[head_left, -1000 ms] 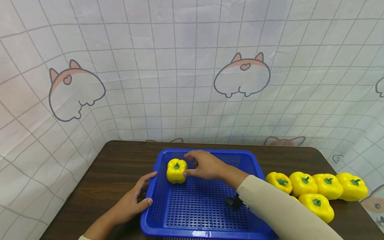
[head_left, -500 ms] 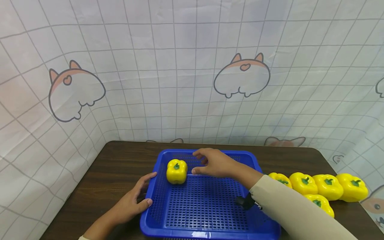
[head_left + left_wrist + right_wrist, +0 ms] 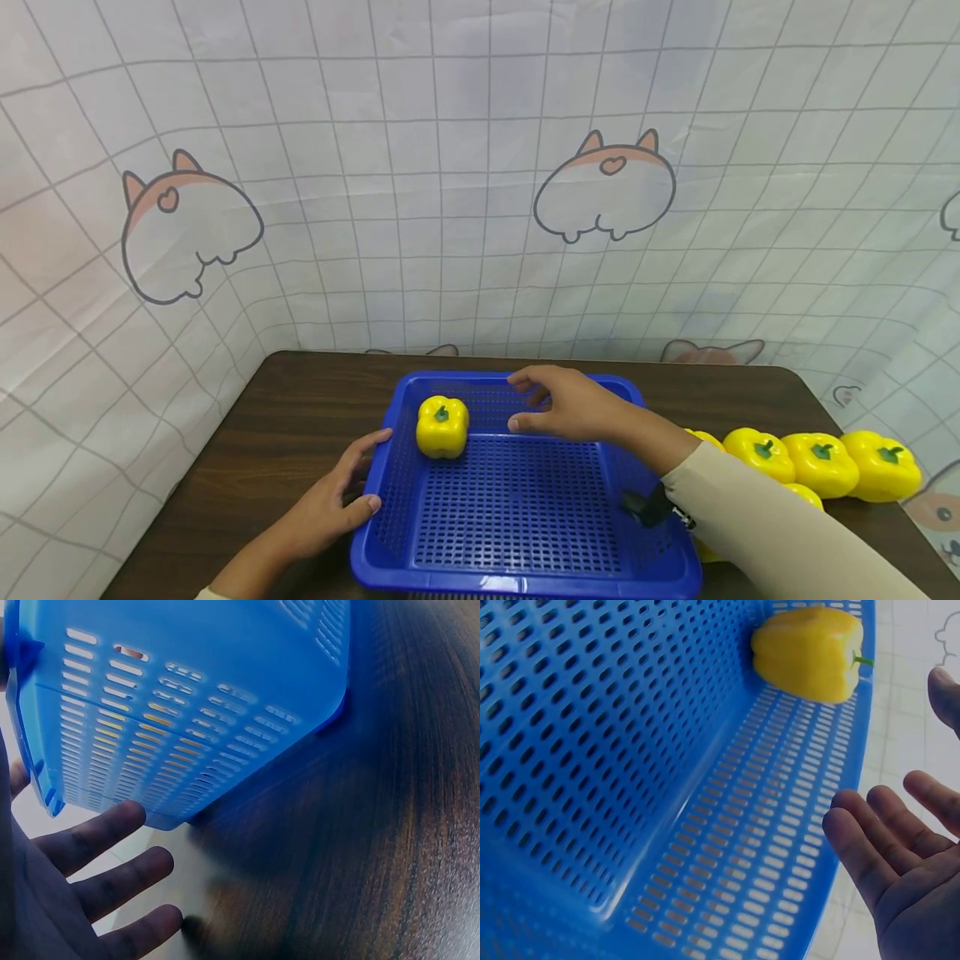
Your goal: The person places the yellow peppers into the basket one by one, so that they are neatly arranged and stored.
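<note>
A yellow bell pepper [image 3: 442,427] with a green stem stands in the far left corner of a blue perforated basket [image 3: 517,587]. My left hand [image 3: 324,510] rests at the basket's left rim, thumb and forefinger against it. In the left wrist view, the other fingers [image 3: 124,881] of that hand spread out below the basket's slotted wall. Over the far part of the basket, right of the pepper, hovers my right hand [image 3: 573,406], its fingers loosely bent around nothing. The right wrist view shows its palm [image 3: 922,900] bare and the pepper [image 3: 810,654] apart from it.
More yellow bell peppers [image 3: 821,467] stand on the dark wooden table [image 3: 300,417] right of the basket, some partly hidden by my right sleeve [image 3: 780,525]. A white grid-patterned cloth [image 3: 450,208] hangs behind the table.
My right hand has drawn away from the pepper to the right, and its sleeve now covers more of the peppers on the table. The left hand and the basket have stayed put.
</note>
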Demonstrator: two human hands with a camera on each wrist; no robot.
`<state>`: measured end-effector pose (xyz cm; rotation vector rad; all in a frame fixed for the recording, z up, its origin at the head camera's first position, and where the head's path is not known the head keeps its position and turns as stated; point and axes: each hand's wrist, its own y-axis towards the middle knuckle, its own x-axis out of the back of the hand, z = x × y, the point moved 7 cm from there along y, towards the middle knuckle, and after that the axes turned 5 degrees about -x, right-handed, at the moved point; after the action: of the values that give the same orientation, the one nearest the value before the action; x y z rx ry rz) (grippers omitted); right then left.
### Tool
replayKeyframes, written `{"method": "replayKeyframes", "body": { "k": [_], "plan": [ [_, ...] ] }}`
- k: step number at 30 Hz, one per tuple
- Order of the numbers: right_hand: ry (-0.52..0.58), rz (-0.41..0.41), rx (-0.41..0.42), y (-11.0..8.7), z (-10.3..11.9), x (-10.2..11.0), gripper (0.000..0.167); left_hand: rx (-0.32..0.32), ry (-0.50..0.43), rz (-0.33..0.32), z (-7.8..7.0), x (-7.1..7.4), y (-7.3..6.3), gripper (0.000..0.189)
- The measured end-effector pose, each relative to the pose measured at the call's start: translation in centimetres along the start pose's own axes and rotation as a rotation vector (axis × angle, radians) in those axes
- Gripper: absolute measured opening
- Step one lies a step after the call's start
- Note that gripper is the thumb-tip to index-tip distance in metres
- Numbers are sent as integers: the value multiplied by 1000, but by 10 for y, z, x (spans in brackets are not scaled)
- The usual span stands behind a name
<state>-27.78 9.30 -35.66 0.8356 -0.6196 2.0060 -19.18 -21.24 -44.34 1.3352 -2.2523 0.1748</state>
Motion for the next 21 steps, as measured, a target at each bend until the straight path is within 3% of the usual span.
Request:
{"method": "replayKeyframes", "body": {
  "k": [21],
  "plan": [
    [-25,-32,48,-32,-15,29,67,-14,4,3,-1,0,1,73]
  ]
}}
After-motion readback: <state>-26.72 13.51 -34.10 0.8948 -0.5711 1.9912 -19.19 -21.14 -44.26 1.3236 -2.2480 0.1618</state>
